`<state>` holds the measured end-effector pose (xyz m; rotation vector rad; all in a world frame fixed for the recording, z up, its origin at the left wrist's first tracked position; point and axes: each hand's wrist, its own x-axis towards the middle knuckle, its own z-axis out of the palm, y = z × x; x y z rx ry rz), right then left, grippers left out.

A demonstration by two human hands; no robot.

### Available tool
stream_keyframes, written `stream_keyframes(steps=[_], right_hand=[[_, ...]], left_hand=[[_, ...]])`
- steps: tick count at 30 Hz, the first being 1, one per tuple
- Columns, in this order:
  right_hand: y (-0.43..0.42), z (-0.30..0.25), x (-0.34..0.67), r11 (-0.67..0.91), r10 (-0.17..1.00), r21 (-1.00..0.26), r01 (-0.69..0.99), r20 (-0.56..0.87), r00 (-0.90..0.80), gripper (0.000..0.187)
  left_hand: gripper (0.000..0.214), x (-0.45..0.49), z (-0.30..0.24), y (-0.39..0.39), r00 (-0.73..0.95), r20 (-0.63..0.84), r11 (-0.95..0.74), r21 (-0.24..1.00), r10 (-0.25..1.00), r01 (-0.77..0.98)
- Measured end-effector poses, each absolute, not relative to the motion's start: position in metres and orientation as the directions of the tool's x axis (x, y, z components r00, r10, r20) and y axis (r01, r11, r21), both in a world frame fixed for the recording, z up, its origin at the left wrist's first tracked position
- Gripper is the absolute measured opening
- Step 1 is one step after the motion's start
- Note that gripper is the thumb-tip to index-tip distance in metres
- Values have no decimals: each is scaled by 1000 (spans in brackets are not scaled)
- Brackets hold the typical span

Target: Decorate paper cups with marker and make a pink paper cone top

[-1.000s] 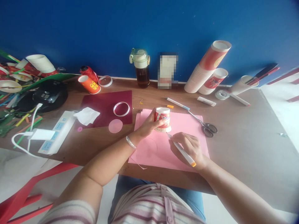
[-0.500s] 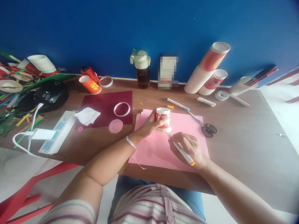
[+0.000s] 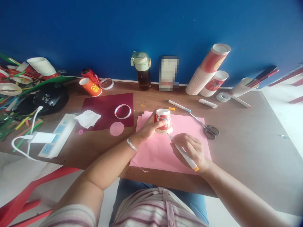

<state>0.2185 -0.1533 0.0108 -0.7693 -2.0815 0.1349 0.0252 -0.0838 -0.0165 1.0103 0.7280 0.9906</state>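
My left hand [image 3: 151, 124] is wrapped round a red and white paper cup [image 3: 163, 117], which stands base up on a pink sheet of paper [image 3: 189, 123]. In my right hand [image 3: 191, 146] is a white marker [image 3: 187, 157] with an orange end. Its tip points at the foot of the cup, at the paper; whether it touches is too small to tell. A faint curved line shows on the pink paper, left of the marker. Scissors [image 3: 211, 130] lie on the paper's right edge, beside a second marker [image 3: 179, 106] and a small orange cap [image 3: 171, 109].
A bottle [image 3: 144, 74] of dark drink, stacked paper cups [image 3: 201, 78] and a cup of pens [image 3: 242, 88] stand along the wall. To the left lie a dark red sheet [image 3: 101, 104], a white ring [image 3: 122, 111], a pink disc [image 3: 116, 129] and a power strip [image 3: 58, 135].
Both hands keep their hold on the cup and the marker. The marker tip has barely moved along the cup's foot; the whole view has shifted slightly.
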Motion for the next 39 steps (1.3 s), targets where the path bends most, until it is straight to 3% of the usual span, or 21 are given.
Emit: stream_keyframes(steps=[4, 9, 16, 22, 26, 32, 39], right_hand=[[-152, 12, 220, 813, 550, -356, 461, 728, -408, 31], [-152, 11, 219, 814, 556, -362, 455, 712, -428, 26], [-153, 10, 218, 858, 511, -368, 359, 687, -517, 24], [-154, 11, 218, 866, 488, -331, 376, 727, -483, 31], [-155, 10, 219, 849, 503, -322, 419, 733, -457, 27], [-155, 10, 219, 833, 525, -330, 444, 725, -446, 25], [-154, 11, 219, 843, 509, -320, 431, 734, -451, 26]], left_hand=[[35, 24, -16, -83, 389, -47, 216, 889, 920, -405], [52, 23, -16, -84, 420, -43, 254, 849, 907, -462], [70, 22, -16, -87, 447, -114, 283, 900, 887, -332], [60, 22, -15, -85, 427, -105, 279, 887, 898, -368], [59, 22, -15, -85, 433, -92, 283, 871, 897, -401], [43, 21, -14, -84, 439, -86, 281, 871, 894, -403], [42, 19, -20, -81, 426, -113, 309, 851, 898, -424]])
